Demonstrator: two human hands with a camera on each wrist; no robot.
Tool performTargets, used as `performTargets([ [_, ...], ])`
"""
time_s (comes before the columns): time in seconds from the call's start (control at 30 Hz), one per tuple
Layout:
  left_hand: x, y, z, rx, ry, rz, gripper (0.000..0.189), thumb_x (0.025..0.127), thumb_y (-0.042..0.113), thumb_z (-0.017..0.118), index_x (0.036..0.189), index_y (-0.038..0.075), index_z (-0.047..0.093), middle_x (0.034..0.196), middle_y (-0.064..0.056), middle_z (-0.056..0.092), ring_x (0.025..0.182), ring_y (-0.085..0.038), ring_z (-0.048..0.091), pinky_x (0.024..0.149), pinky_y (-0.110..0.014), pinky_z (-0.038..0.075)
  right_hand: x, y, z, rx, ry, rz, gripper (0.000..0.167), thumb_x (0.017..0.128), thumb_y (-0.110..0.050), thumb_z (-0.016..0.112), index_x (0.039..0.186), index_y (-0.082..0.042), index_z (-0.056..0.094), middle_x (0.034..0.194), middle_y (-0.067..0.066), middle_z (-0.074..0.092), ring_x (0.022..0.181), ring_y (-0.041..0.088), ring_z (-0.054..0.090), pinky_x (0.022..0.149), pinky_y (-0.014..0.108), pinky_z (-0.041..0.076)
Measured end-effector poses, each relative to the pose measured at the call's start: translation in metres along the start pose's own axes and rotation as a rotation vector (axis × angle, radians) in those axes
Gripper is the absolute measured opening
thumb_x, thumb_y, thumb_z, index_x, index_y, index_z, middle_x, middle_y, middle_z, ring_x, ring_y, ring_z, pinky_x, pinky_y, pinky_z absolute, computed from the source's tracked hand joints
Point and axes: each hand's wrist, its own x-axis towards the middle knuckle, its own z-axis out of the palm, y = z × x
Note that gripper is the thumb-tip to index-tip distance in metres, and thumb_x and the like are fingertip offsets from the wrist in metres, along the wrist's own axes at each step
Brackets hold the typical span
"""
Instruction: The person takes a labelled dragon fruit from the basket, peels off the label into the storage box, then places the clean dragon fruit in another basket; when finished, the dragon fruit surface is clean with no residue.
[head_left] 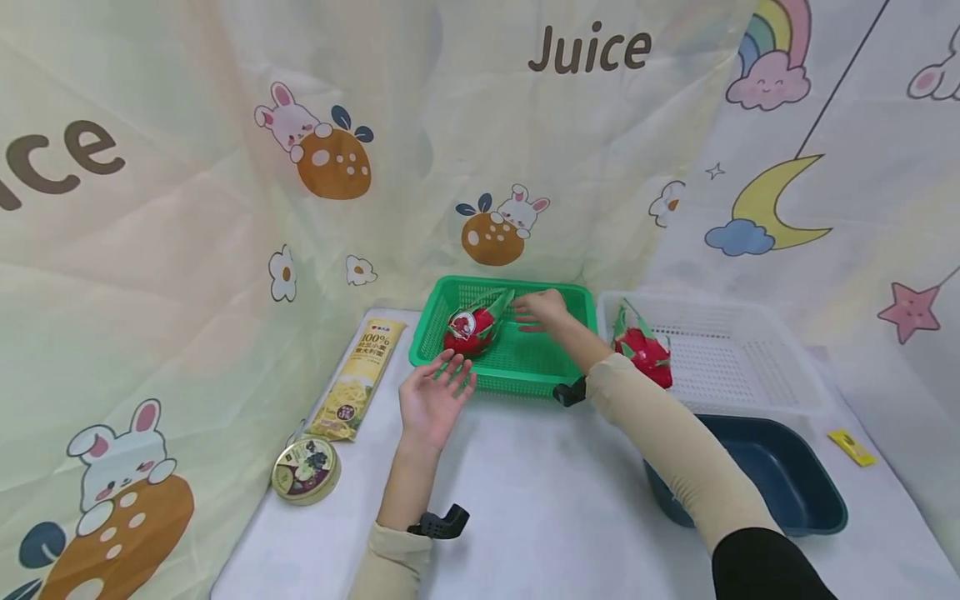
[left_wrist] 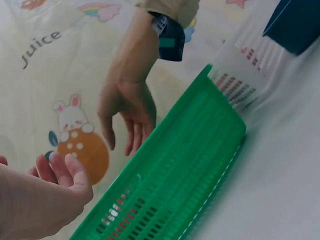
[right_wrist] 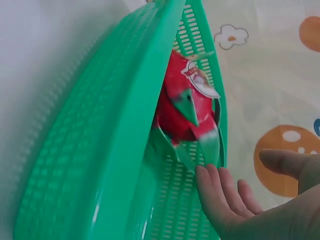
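A red dragon fruit (head_left: 468, 332) with green leaf tips and a round sticker lies in the left part of the green basket (head_left: 525, 385). My right hand (head_left: 543, 308) hovers over that basket, fingers extended toward the fruit's green tips and holding nothing; in the right wrist view its fingertips (right_wrist: 202, 175) come close to them, and I cannot tell whether they touch. At the basket's front left edge my left hand (head_left: 433, 404) is raised, palm up with loosely bent fingers and nothing in it. Another dragon fruit (head_left: 643, 357) lies at the left end of the white basket (head_left: 738, 367).
A dark blue basin (head_left: 795, 475) stands at the front right, partly behind the right sleeve. On the left lie a yellow pasta packet (head_left: 358, 379) and a round tin (head_left: 306, 471). Near the right table edge is a small yellow packet (head_left: 851, 447). A printed cloth hangs behind.
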Motion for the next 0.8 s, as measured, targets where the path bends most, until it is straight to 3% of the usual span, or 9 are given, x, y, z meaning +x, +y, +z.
performTargets([
  [0.13,0.002,0.012,-0.008,-0.034,0.048,0.044,0.025,0.106,0.015,0.041,0.124,0.004,0.055,0.125,-0.013,0.055,0.125,-0.031,0.05,0.115,-0.046,0.04,0.009,0.004,0.009,0.007,-0.038,0.069,0.049,0.101,-0.012,0.065,0.145,0.007,0.052,0.146,0.027,0.057,0.135,0.043,0.056,0.107,0.053,0.052],
  [0.4,0.004,0.028,-0.022,-0.085,0.135,0.145,0.03,0.103,0.014,0.042,0.129,0.002,0.052,0.126,-0.014,0.053,0.123,-0.029,0.052,0.115,-0.043,0.04,0.02,0.01,0.027,0.062,-0.055,0.214,0.081,0.102,-0.013,0.065,0.164,-0.003,0.015,0.156,0.032,0.041,0.133,0.053,0.053,0.109,0.058,0.049],
  [0.5,0.003,0.034,-0.025,-0.105,0.164,0.186,0.04,0.103,0.016,0.04,0.139,0.001,0.045,0.133,-0.015,0.05,0.129,-0.029,0.047,0.118,-0.043,0.037,0.022,0.013,0.035,0.056,-0.056,0.231,0.082,0.101,-0.014,0.066,0.163,-0.003,0.013,0.157,0.032,0.039,0.133,0.052,0.054,0.107,0.057,0.051],
  [0.6,0.002,0.039,-0.028,-0.123,0.195,0.214,0.045,0.103,0.018,0.037,0.146,0.004,0.041,0.143,-0.014,0.042,0.138,-0.029,0.04,0.121,-0.044,0.033,0.023,0.015,0.042,0.052,-0.033,0.226,0.077,0.099,-0.011,0.069,0.16,0.001,0.023,0.153,0.031,0.043,0.134,0.048,0.055,0.104,0.054,0.053],
  [0.7,0.001,0.042,-0.03,-0.131,0.252,0.227,0.044,0.102,0.017,0.039,0.144,0.006,0.044,0.15,-0.015,0.037,0.143,-0.029,0.036,0.123,-0.045,0.029,0.026,0.018,0.047,0.048,0.003,0.203,0.076,0.095,-0.007,0.074,0.156,0.004,0.03,0.145,0.031,0.05,0.132,0.045,0.056,0.093,0.049,0.061],
  [0.8,0.002,0.043,-0.033,-0.119,0.304,0.207,0.044,0.1,0.015,0.042,0.143,0.009,0.047,0.154,-0.014,0.034,0.145,-0.027,0.033,0.124,-0.047,0.028,0.025,0.019,0.051,0.059,0.031,0.186,0.076,0.093,-0.003,0.076,0.155,0.006,0.032,0.142,0.033,0.052,0.131,0.046,0.056,0.091,0.048,0.062],
])
